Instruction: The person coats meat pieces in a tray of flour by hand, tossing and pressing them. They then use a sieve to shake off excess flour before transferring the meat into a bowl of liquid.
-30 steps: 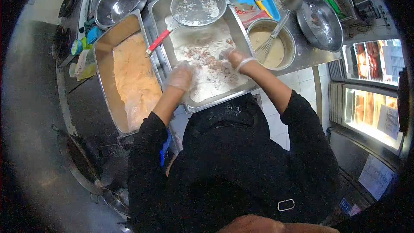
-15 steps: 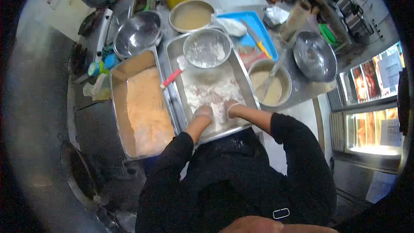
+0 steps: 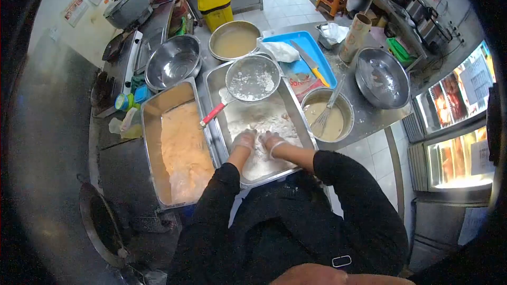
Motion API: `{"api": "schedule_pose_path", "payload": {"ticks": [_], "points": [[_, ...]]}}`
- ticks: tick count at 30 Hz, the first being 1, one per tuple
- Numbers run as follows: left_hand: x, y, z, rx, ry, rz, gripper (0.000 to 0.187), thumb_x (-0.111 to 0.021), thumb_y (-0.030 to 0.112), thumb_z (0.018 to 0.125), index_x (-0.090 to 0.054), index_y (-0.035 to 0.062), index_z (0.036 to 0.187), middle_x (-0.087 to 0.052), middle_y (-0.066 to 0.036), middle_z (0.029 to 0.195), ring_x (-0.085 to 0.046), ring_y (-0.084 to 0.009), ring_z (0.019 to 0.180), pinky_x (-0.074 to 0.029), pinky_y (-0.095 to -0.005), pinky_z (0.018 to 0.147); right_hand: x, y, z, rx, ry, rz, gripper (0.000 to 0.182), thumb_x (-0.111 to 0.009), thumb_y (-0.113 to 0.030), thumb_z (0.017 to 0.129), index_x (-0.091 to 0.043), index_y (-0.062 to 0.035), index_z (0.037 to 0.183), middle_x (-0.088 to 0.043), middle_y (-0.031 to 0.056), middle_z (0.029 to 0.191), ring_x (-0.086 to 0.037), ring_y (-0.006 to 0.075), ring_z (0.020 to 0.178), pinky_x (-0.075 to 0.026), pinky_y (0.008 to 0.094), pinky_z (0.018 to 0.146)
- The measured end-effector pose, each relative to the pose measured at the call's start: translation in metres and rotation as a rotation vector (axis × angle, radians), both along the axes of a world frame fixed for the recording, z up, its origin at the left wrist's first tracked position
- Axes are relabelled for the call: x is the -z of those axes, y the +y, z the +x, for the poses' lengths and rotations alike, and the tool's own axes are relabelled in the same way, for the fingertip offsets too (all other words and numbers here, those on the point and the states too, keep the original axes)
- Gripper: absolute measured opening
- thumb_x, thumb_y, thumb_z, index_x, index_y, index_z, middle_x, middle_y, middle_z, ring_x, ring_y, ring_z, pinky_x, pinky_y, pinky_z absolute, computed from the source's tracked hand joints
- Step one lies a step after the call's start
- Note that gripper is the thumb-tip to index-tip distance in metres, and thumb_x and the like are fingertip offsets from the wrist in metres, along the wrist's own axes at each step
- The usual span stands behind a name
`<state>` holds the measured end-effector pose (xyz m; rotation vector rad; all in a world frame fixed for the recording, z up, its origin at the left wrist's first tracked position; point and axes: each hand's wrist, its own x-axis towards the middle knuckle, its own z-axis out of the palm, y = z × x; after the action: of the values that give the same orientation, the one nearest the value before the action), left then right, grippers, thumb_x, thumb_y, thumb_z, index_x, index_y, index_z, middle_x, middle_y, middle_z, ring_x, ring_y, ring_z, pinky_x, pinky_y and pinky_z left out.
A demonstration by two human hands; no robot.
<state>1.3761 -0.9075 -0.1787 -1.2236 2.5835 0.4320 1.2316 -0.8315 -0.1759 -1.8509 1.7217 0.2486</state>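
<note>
My left hand [image 3: 244, 140] and my right hand [image 3: 272, 143], both in thin clear gloves, rest close together in the white flour [image 3: 261, 161]. Their fingers stretch forward and down, with the tips partly hidden in the flour. A deep metal tray [image 3: 306, 126] contains this flour, which has pinkish-brown patches in front of my hands. Over the tray's far end lies a round sieve [image 3: 253, 77] dusted with flour, its red handle [image 3: 213, 114] reaching the left rim.
At left is a second metal tray [image 3: 197, 100] of orange-tinted coating. A whisk [image 3: 328, 111] stands in a pot of pale batter [image 3: 338, 129] at right. A knife [image 3: 305, 56] lies on a blue tray [image 3: 323, 53]. Metal bowls [image 3: 173, 63] and a basin of cloudy liquid [image 3: 235, 42] stand around.
Both hands have shifted forward and closer together in the flour, and the flour between them has been pushed about. The camera view has tilted up slightly.
</note>
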Motion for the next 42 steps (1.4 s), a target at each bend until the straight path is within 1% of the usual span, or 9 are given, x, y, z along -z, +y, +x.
{"api": "schedule_pose_path", "payload": {"ticks": [3,10,15,19,23,28,32,39,42], "points": [[0.009,0.003,0.017,-0.089,-0.091,0.042,0.025,-0.054,0.016,0.085,-0.072,0.0089,0.102,-0.071,-0.02,0.1,-0.068,-0.0358,0.097,-0.056,-0.0417,0.084,-0.055,-0.005,-0.016,-0.055,0.04,0.026,0.035,-0.065,-0.023,0.083,-0.067,-0.0053,0.114,-0.069,0.0214,0.104,-0.068,0.0356,0.096,-0.054,0.0421,0.085],[-0.046,0.014,0.035,0.243,-0.151,0.285,0.057,-0.065,0.059,0.079,-0.072,0.01,0.107,-0.068,-0.024,0.106,-0.066,-0.036,0.099,-0.052,-0.0446,0.09,-0.07,-0.01,-0.04,-0.103,-0.208,-0.164,0.036,-0.055,-0.029,0.087,-0.069,-0.0057,0.111,-0.067,0.0247,0.11,-0.066,0.0378,0.1,-0.052,0.0453,0.085],[-0.067,0.016,0.03,-0.034,-0.077,0.021,0.058,-0.081,0.027,0.067,-0.066,-0.0034,0.114,-0.056,-0.029,0.129,-0.057,-0.0347,0.121,-0.043,-0.0408,0.105,-0.087,-0.03,-0.043,-0.119,0.054,0.058,0.056,-0.06,-0.026,0.082,-0.052,-0.0062,0.134,-0.055,0.0241,0.133,-0.06,0.0386,0.113,-0.047,0.0454,0.095],[-0.001,0.017,0.02,-0.046,0.134,-0.33,0.035,-0.065,0.02,0.082,-0.067,0.0029,0.112,-0.056,-0.024,0.132,-0.056,-0.0344,0.123,-0.042,-0.0404,0.106,0.003,-0.055,-0.027,-0.195,0.069,-0.249,0.049,-0.061,-0.028,0.084,-0.057,-0.0053,0.127,-0.055,0.025,0.132,-0.058,0.0374,0.116,-0.046,0.0458,0.097],[-0.007,0.022,-0.002,-0.131,0.056,-0.063,0.029,-0.05,0.017,0.091,-0.068,0.0085,0.112,-0.064,-0.019,0.121,-0.062,-0.0334,0.114,-0.049,-0.0415,0.099,0.073,-0.049,0.015,0.027,0.014,-0.272,0.044,-0.061,-0.029,0.085,-0.06,-0.0044,0.122,-0.059,0.0262,0.126,-0.059,0.0368,0.116,-0.047,0.0461,0.096],[-0.057,0.032,0.01,-0.157,-0.003,0.114,0.032,-0.062,0.031,0.086,-0.07,0.0078,0.105,-0.07,-0.019,0.105,-0.068,-0.0348,0.1,-0.054,-0.0427,0.09,-0.032,-0.022,-0.014,-0.145,-0.033,-0.123,0.034,-0.056,-0.026,0.088,-0.062,-0.0032,0.112,-0.068,0.0249,0.102,-0.067,0.0393,0.094,-0.055,0.0453,0.081],[-0.062,0.031,0.037,-0.011,0.074,0.072,0.045,-0.076,0.041,0.073,-0.071,0.0079,0.103,-0.067,-0.022,0.11,-0.064,-0.0328,0.109,-0.05,-0.0442,0.096,-0.084,-0.023,-0.045,-0.181,-0.016,-0.008,0.045,-0.055,-0.042,0.091,-0.061,-0.0071,0.119,-0.067,0.0251,0.107,-0.066,0.0393,0.097,-0.052,0.0469,0.086],[-0.039,0.047,0.006,-0.084,-0.162,0.155,0.142,-0.083,0.069,0.053,0.001,0.018,0.157,-0.013,-0.022,0.16,-0.031,-0.0384,0.143,-0.033,-0.0541,0.112,-0.043,-0.037,-0.068,-0.171,0.191,-0.21,0.05,-0.05,-0.048,0.094,-0.069,-0.004,0.11,-0.068,0.0219,0.11,-0.065,0.0361,0.105,-0.05,0.0448,0.092],[-0.081,0.064,-0.02,-0.197,-0.238,0.313,0.133,-0.085,0.064,0.053,-0.011,0.0249,0.156,-0.015,-0.021,0.16,-0.032,-0.0385,0.142,-0.035,-0.0555,0.11,-0.018,-0.039,-0.052,-0.238,0.26,-0.093,0.039,-0.053,-0.031,0.092,-0.065,-0.0019,0.116,-0.068,0.022,0.111,-0.065,0.0344,0.107,-0.051,0.0414,0.093]]}}
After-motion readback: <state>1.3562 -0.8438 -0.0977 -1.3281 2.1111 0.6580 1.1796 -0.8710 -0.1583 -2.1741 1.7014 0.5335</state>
